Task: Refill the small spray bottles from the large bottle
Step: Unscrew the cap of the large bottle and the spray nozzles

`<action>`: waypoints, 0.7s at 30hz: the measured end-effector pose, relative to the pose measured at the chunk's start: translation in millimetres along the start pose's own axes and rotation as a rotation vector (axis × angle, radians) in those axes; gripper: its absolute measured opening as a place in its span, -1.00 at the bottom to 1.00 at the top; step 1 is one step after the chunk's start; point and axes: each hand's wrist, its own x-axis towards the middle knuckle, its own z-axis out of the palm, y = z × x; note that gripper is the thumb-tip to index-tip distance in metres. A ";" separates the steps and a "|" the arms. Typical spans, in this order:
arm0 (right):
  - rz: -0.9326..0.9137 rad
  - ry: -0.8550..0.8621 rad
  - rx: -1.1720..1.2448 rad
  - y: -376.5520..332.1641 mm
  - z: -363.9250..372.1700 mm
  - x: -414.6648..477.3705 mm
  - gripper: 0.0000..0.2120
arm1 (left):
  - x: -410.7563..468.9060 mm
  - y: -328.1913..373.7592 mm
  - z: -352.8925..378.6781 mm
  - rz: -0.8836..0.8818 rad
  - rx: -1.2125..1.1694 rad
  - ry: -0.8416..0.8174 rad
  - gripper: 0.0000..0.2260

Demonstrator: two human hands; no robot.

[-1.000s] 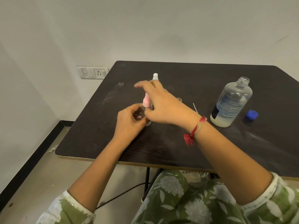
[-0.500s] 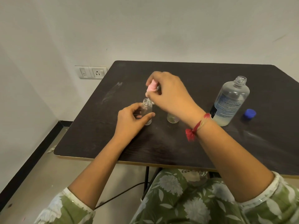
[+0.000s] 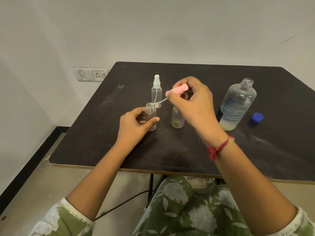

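My left hand [image 3: 134, 126] grips a small clear bottle [image 3: 151, 114] standing upright with its neck open. My right hand [image 3: 192, 103] holds the pink spray head [image 3: 179, 89] tilted sideways above the table, its thin dip tube [image 3: 159, 101] trailing left over the open neck. A second small bottle [image 3: 177, 119] with a little liquid stands under my right hand, partly hidden. Behind them stands a clear spray bottle with a white head [image 3: 156, 91]. The large bottle [image 3: 236, 104] stands uncapped at the right, liquid low in it.
A blue cap [image 3: 257, 117] lies on the dark table [image 3: 170, 150] right of the large bottle. A wall socket [image 3: 90, 74] sits left of the table's far corner. The table's front edge runs just above my lap.
My right hand has lifted the pink spray head off the small bottle and drawn it up and right, pulling the tube out. My left hand kept holding the bottle.
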 end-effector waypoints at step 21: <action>-0.180 -0.350 -0.861 37.2 39.7 -49.3 -0.75 | 8.7 -7.6 -1.3 -0.034 0.012 0.026 -0.68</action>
